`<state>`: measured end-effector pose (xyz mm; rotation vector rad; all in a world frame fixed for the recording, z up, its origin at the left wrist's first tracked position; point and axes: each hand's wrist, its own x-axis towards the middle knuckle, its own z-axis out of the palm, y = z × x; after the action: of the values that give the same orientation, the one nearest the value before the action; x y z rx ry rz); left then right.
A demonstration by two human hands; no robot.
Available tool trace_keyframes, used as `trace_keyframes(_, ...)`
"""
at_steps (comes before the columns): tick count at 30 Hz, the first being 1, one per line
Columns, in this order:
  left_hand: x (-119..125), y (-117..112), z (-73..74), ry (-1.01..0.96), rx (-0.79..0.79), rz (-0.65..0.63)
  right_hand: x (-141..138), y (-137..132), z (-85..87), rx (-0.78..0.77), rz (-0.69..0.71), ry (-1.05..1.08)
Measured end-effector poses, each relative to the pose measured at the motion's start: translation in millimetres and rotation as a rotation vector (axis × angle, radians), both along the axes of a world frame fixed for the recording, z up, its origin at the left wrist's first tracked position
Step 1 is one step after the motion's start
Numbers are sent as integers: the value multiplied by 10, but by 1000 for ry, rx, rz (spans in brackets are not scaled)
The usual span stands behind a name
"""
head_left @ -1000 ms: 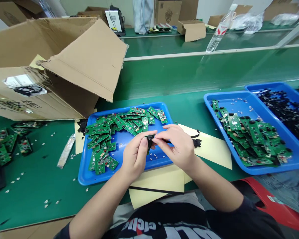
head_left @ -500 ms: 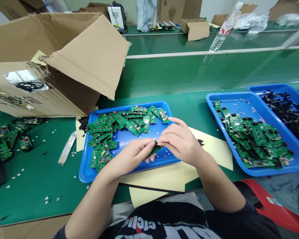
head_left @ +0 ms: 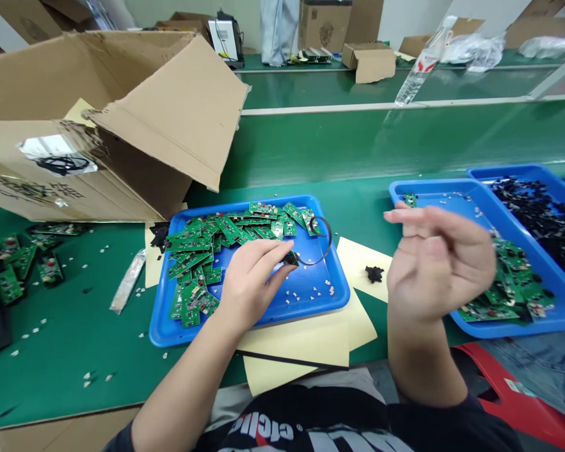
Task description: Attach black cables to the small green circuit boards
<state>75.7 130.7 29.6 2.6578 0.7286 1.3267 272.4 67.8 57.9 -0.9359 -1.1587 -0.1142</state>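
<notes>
My left hand is closed over the near part of the left blue tray. Between its thumb and fingers is a small green circuit board, mostly hidden by the hand. A thin dark brown strip curls out beside the board's right end. My right hand is raised apart from it, over the left edge of the right blue tray. Its index finger stretches left and the other fingers are bent, slightly blurred, with nothing visible in them. Many green circuit boards lie piled in the left tray.
More boards fill the right tray; behind it a tray holds black parts. A black clump lies on yellow paper. An open cardboard box stands at left. A bottle leans at the back.
My right hand has left the board and moved right, up toward the right tray. The curled dark strip now shows at the board. My left hand keeps its hold.
</notes>
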Motion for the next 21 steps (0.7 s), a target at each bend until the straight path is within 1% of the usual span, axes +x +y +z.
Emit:
trace_keyframes(2,8,1,9,-2,58,-4,-69,-31,4,-99,100,-212)
trace_keyframes(4,13,-3,17,-9,92,0,-157,-37,-19,-257,212,-420)
trace_keyframes(5,13,-4,20,-22,106,5,-200,-29,-40,-344,243,-470)
trace_keyframes(6,12,-5,22,-39,118,14,-239,-15,-65,-434,262,-474)
trace_keyframes(8,7,-3,29,-71,149,40,-297,21,-115,-587,330,-376)
trace_keyframes(9,5,-2,33,-83,168,51,-316,38,-135,-650,394,-299)
trace_keyframes(11,1,0,42,-93,193,65,-335,61,-156,-752,531,-118)
trace_keyframes(13,-2,-1,48,-100,191,80,-331,67,-153,-820,617,56)
trace_keyframes(14,-4,-3,50,-103,182,89,-324,66,-147,-842,638,120)
trace_keyframes(16,-7,-10,48,-107,164,103,-302,61,-133,-857,653,175)
trace_keyframes(21,-7,-33,38,-107,132,87,-269,64,-134,-850,662,171)
